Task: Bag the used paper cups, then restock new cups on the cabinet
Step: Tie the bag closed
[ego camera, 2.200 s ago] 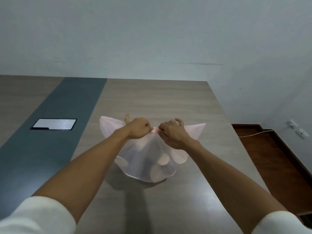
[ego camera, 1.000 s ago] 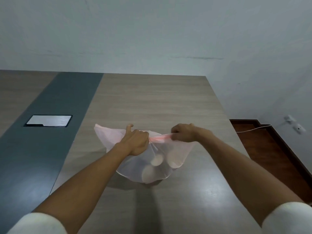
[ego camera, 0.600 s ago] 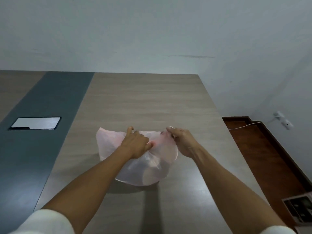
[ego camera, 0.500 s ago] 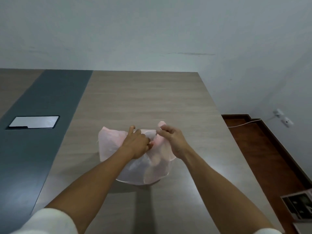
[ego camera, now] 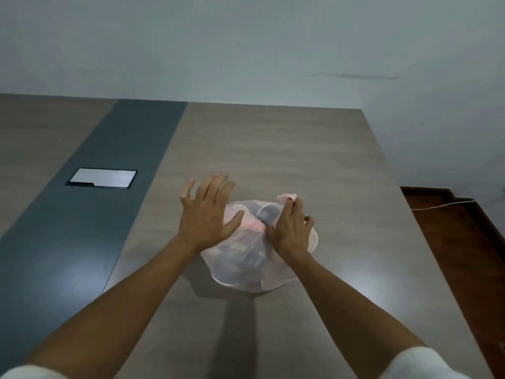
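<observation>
A thin pink plastic bag (ego camera: pixel 246 272) sits on the wooden table (ego camera: pixel 273 149), its neck gathered into a knot at the top. Pale round shapes of used paper cups show faintly through the film. My left hand (ego camera: pixel 206 212) hovers just left of the knot with fingers spread and nothing in it. My right hand (ego camera: pixel 289 228) rests on the bag's right side, its fingers pinching the bag's pink end near the knot.
A dark grey strip (ego camera: pixel 82 214) runs down the table's left part, with a silver hatch plate (ego camera: pixel 102 178) set in it. The table's right edge drops to a reddish-brown floor (ego camera: pixel 470 255) with a white cable (ego camera: pixel 442 205). A plain wall stands behind.
My left hand let go of the bag and opened, fingers spread. The bag's neck is now drawn tight into a knot. My right hand stays on the bag's end.
</observation>
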`<state>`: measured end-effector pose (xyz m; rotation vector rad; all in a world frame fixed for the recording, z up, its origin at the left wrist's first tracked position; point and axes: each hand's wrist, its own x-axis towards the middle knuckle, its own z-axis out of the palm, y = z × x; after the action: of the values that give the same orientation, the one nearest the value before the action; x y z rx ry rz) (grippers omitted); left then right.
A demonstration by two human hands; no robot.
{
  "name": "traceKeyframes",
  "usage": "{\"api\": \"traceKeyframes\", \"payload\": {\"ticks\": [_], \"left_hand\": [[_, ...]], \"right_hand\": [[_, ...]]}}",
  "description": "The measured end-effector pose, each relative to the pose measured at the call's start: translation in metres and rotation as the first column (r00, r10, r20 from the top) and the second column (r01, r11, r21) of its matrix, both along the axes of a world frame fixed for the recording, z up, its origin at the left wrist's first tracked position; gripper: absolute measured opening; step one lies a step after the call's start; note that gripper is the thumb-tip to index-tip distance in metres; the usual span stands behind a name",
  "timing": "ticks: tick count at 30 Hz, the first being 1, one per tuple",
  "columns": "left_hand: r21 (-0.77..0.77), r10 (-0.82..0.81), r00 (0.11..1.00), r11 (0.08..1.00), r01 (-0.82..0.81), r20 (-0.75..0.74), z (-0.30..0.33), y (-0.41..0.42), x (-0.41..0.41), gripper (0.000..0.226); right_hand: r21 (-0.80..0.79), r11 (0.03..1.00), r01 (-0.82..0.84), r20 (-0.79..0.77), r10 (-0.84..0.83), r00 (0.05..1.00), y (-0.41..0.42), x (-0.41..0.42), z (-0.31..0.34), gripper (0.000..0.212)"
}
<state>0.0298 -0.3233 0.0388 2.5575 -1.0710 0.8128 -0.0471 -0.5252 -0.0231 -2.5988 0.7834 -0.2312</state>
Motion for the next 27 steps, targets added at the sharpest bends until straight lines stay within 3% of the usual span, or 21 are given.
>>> {"api": "traceKeyframes", "payload": {"ticks": [2,3,5,7,9,12,14,16,18,21,24,27], "left_hand": [[-0.196,0.111,0.985,0.971,-0.136,-0.131,0.004,0.02,-0.002,0.1],[-0.274,0.135,0.942,0.936,-0.223,-0.308,0.004,0.029,-0.003,0.117],[-0.369,0.049,0.703,0.824,-0.429,-0.71,-0.006,0.041,-0.002,0.141],[-0.39,-0.139,0.444,0.743,-0.544,-0.885,-0.019,0.047,-0.002,0.147],[-0.383,-0.226,0.342,0.767,-0.514,-0.912,-0.029,0.046,-0.002,0.125],[-0.432,-0.233,0.414,0.755,-0.493,-0.88,-0.033,0.029,-0.006,0.058],[-0.49,-0.256,0.459,0.703,-0.516,-0.851,-0.027,0.012,-0.006,0.03],[-0.511,-0.23,0.529,0.715,-0.478,-0.817,-0.02,-0.005,-0.006,0.013],[-0.49,-0.206,0.584,0.784,-0.382,-0.785,-0.014,-0.019,-0.007,0.012],[-0.435,-0.23,0.575,0.866,-0.248,-0.785,-0.007,-0.045,-0.01,0.021],[-0.386,-0.199,0.527,0.882,-0.271,-0.826,-0.006,-0.072,-0.016,0.023],[-0.338,-0.097,0.6,0.891,-0.304,-0.794,-0.003,-0.088,-0.019,0.023]], "right_hand": [[0.017,1.0,0.008,-0.012,-0.007,1.0,0.002,0.002,-0.003,0.088],[0.023,1.0,0.002,-0.016,-0.001,1.0,0.002,0.002,-0.003,0.089],[0.026,1.0,-0.012,-0.013,0.012,1.0,0.002,0.002,-0.003,0.089],[0.04,0.999,0.001,0.011,-0.002,1.0,0.004,0.002,-0.002,0.086],[0.07,0.997,0.025,0.078,-0.031,0.997,0.008,0.003,0.0,0.078],[0.027,0.999,0.04,0.092,-0.042,0.995,0.016,0.003,0.0,0.081],[0.0,0.999,0.053,0.053,-0.053,0.997,0.02,0.004,-0.002,0.09],[0.002,0.998,0.069,0.021,-0.069,0.997,0.023,0.006,-0.003,0.094],[-0.003,0.997,0.076,0.004,-0.076,0.997,0.029,0.009,-0.002,0.097],[-0.007,0.997,0.083,-0.03,-0.083,0.996,0.031,0.011,0.0,0.102],[-0.016,0.998,0.064,-0.121,-0.066,0.991,0.028,0.009,-0.002,0.101],[-0.069,0.997,0.041,-0.089,-0.047,0.995,0.022,0.008,-0.005,0.093]]}}
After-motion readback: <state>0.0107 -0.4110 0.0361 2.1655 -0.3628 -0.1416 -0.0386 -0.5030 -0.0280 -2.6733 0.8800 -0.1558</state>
